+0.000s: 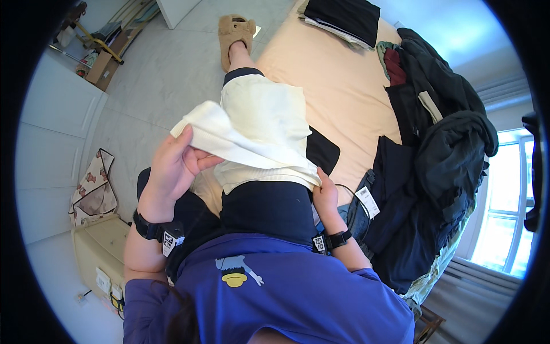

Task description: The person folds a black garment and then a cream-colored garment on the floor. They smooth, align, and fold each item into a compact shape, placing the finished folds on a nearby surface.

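A white knit garment (264,114) with ribbed edging lies across my outstretched leg, in the middle of the view. My left hand (178,161) pinches one end of its ribbed edge between thumb and fingers, lifted clear of the leg at the left. At the other end, my right hand (325,191) grips the edge near my right thigh. Between the two hands the upper layer is raised in a slanting band, with another ribbed edge lying beneath it. Folds hide part of the garment's shape.
I sit on a bed with a peach sheet (343,94). Dark clothes (447,163) are heaped along its right side. Folded clothes (341,21) are stacked at the far end. A white tag (367,202) lies near my right hand. A beige cabinet (96,241) stands at left.
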{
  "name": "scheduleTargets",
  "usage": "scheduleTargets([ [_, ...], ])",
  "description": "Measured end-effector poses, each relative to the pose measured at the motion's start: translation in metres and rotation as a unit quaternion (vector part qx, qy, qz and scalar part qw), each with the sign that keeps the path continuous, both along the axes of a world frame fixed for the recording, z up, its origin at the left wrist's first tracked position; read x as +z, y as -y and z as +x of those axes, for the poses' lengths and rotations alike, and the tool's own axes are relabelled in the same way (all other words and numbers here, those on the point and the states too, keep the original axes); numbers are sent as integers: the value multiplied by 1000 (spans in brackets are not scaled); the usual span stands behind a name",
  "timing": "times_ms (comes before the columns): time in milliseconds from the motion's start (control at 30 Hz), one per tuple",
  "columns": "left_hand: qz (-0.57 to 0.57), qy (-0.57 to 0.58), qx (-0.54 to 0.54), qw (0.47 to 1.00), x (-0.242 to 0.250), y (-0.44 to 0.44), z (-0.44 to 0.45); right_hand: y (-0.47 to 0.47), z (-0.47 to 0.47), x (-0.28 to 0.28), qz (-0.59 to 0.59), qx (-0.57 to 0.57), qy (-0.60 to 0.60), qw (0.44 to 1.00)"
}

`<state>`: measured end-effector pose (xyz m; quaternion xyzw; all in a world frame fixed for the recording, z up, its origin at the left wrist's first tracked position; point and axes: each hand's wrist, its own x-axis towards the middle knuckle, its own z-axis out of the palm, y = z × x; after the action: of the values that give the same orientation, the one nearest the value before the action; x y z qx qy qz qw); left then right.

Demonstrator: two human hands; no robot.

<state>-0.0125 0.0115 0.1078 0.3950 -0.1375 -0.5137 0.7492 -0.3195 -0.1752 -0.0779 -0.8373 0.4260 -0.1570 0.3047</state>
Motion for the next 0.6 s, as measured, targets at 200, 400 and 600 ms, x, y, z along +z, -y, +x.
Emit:
scheduleTargets([
  [200,47,-129,116,984,-70,-58,7,2,8,0,-135,102,-68,983],
  [400,79,-222,165,958,-104,-72,9,-1,14,8,-102,131,21,986],
  [600,-89,-175,74,978,-47,-39,14,0,15,22,-96,87,15,991],
])
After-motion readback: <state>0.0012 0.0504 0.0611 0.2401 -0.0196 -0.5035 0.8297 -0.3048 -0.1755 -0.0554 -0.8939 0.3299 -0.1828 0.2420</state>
